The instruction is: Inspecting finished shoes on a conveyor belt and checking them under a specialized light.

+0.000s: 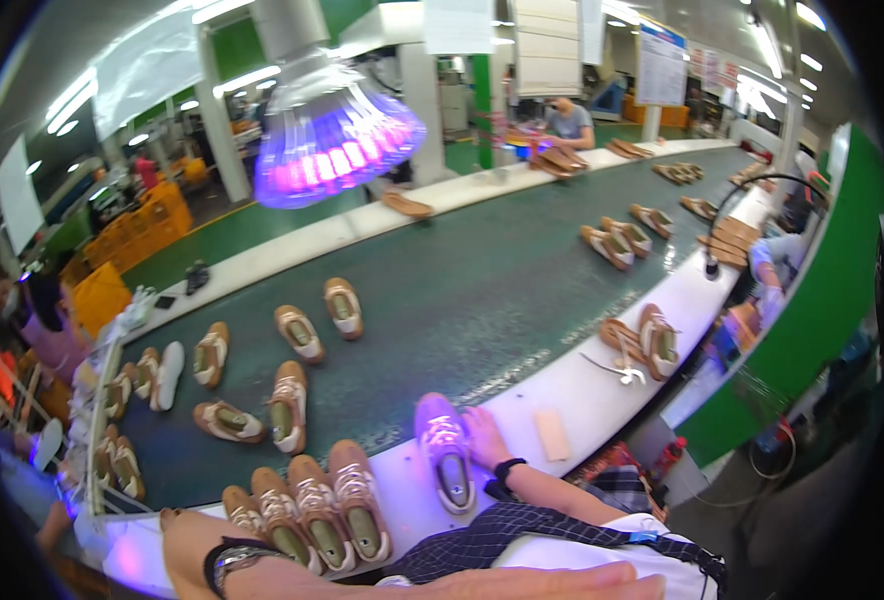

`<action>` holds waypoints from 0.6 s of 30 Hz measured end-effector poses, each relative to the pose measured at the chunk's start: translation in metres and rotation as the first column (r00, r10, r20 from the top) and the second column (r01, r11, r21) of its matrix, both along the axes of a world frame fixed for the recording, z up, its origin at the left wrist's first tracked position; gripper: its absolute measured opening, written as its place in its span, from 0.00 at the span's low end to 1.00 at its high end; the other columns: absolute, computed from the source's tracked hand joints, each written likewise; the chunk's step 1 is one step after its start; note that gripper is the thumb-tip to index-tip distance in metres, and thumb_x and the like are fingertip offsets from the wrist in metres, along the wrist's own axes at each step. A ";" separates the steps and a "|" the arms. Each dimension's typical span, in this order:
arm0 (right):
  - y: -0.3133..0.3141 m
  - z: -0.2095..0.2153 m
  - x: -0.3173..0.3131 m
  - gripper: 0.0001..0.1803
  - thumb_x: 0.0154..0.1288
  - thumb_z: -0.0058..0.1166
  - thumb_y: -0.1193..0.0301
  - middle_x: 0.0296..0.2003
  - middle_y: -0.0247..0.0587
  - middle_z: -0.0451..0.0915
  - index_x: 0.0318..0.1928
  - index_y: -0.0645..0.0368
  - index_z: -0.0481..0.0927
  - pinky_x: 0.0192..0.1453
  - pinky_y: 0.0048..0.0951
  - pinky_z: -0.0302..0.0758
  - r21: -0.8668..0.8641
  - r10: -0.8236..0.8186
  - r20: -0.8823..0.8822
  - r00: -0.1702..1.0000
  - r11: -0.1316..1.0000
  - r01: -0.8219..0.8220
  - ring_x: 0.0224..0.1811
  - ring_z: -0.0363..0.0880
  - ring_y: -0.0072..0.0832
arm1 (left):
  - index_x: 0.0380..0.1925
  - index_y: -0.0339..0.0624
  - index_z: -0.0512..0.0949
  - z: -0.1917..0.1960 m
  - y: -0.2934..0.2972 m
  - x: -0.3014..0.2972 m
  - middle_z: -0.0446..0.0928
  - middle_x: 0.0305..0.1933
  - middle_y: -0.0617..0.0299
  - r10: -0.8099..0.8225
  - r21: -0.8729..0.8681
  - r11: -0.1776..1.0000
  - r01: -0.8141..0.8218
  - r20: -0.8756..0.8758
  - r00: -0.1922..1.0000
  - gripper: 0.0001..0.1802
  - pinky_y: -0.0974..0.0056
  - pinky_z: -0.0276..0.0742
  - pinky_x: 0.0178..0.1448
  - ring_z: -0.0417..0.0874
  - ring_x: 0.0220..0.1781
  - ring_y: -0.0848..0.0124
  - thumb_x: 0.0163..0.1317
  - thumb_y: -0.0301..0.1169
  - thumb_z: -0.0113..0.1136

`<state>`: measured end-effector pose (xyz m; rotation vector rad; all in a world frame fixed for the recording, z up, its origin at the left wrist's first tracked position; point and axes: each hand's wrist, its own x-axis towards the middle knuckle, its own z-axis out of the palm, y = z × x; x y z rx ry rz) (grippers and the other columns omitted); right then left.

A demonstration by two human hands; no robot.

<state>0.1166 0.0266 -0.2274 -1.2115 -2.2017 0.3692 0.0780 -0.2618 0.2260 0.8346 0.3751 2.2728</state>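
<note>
A laced low shoe (pixel 444 450), tinted purple by the light, stands on the white ledge with its toe away from me. My right hand (pixel 484 437), a black band at its wrist, lies against the shoe's right side with fingers stretched out, not wrapped round it. Along the bottom edge, close to the camera, my left hand (pixel 562 582) stretches to the right. Its fingers lie straight and together, with nothing seen in them. A watch (pixel 237 562) sits on the left arm. Several tan laced shoes (pixel 359 500) stand in a row on the ledge to the left.
A green conveyor belt (pixel 442 300) carries more tan shoes. A lamp (pixel 337 140) glows purple above it. Right of my hand lie a beige pad (pixel 552 435) and a pair of shoes (pixel 657 342) with loose white laces. Co-workers (pixel 570 122) stand around the line.
</note>
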 end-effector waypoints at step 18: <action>-0.002 -0.008 0.003 0.24 0.56 0.50 0.70 0.60 0.56 0.68 0.55 0.65 0.72 0.72 0.49 0.56 0.043 0.001 0.014 1.000 0.999 -0.002 0.66 0.61 0.54 | 0.54 0.35 0.76 -0.022 0.026 -0.098 0.66 0.59 0.23 -0.390 0.317 0.737 0.596 -0.521 0.759 0.23 0.39 0.57 0.70 0.67 0.65 0.37 0.74 0.42 0.42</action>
